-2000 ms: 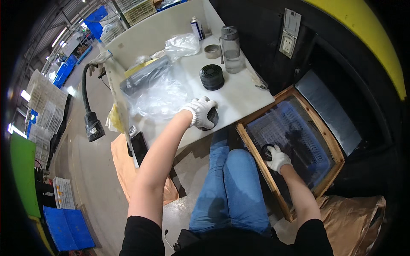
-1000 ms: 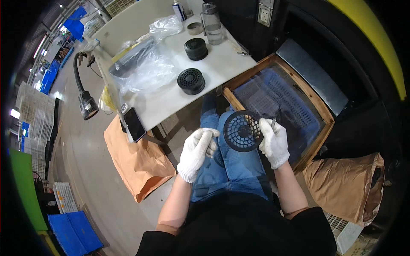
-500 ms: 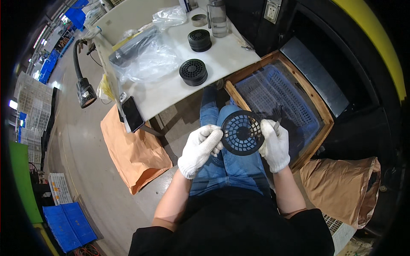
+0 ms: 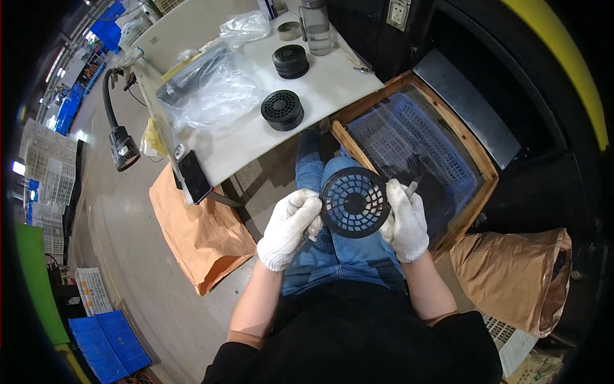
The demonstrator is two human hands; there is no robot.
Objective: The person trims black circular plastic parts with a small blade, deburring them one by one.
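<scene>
Above my lap I hold a thin black plastic disc with a slotted grid (image 4: 355,203), my denim legs showing through its openings. My left hand (image 4: 289,227), in a white knit glove, is closed in a pinch on its left rim. At the right rim, my gloved right hand (image 4: 407,221) is closed too. A short grey tool, perhaps a knife (image 4: 412,188), sticks up from the right fist; its other end is hidden. On the white table ahead stand two stacks of similar black discs, a nearer stack (image 4: 282,114) and a farther stack (image 4: 290,64).
Clear plastic bags (image 4: 220,96), a phone (image 4: 194,174) and a water bottle (image 4: 316,32) are on the table. A wood-framed bin with a blue basket (image 4: 441,147) stands right. Brown paper bags lie left (image 4: 198,230) and right (image 4: 511,269). A lamp (image 4: 123,148) hangs at the table's left.
The disc and both hands have shifted slightly left in view, and the disc's tilt has changed a little. Both hands keep their hold. The surroundings have shifted slightly with the head.
</scene>
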